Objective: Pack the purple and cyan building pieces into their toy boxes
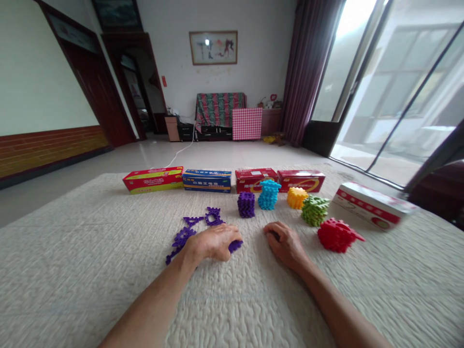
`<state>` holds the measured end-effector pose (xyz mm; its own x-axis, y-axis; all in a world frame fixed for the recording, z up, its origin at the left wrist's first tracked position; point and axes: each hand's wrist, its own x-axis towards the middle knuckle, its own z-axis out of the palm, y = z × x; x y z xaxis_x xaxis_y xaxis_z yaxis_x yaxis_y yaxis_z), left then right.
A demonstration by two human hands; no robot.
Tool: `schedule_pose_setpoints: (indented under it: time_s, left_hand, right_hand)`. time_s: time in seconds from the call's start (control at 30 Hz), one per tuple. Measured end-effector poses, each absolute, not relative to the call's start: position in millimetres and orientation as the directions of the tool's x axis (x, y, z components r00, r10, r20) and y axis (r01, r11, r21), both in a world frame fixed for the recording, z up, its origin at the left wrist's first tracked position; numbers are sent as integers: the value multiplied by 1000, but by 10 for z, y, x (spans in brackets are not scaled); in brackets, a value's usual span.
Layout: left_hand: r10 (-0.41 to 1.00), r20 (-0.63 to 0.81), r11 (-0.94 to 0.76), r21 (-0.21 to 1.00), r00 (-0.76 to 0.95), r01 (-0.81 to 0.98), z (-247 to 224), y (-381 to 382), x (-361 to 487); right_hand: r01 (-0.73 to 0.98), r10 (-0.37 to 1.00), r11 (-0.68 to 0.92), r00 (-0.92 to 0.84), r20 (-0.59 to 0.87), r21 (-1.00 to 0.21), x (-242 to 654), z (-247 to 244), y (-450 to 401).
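Note:
My left hand [219, 241] is closed round a purple piece [235, 245] that shows beneath its fingers. Loose purple pieces [184, 237] lie flat to the left of it, with more [213, 216] just behind. My right hand [284, 241] rests on the quilted cover with its fingers curled; whether anything is inside them is hidden. Beyond the hands stand a purple stack [246, 205] and a light blue stack [268, 195]. Farther right are a yellow stack [297, 198], a green stack [315, 210] and a red stack [338, 236].
Along the back stand a red and yellow box [154, 180], a blue box [207, 181] and two red boxes [255, 180] [301, 181]. A white and red box [373, 205] lies at the right. All rest on a cream quilted cover [232, 309].

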<state>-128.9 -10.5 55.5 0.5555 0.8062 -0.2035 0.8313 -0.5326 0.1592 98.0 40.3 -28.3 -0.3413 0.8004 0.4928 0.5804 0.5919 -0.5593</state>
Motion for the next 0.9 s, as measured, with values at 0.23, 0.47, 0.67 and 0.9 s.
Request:
schedule_pose_setpoints:
  time_s: [0.23,0.47,0.67,0.9]
  left_hand:
    - [846,-122,-506,123,519,854,404,-115,-1225]
    - [860,-103,-474,197,499,858,439,-54,-1257]
    - [842,-87,-511,186,532,839,418,-63,-1286]
    - [829,-55,-542,161,556,824,375,-12,-1295]
  right_hand:
    - [575,795,598,-341,501,-558,986,-277,408]
    - [577,797,597,-344,497,-558,978,-260,394]
    - [579,800,593,-344,492,-560,978,-254,389]
    - [587,798,594,-343,496,-550,985,-275,402]
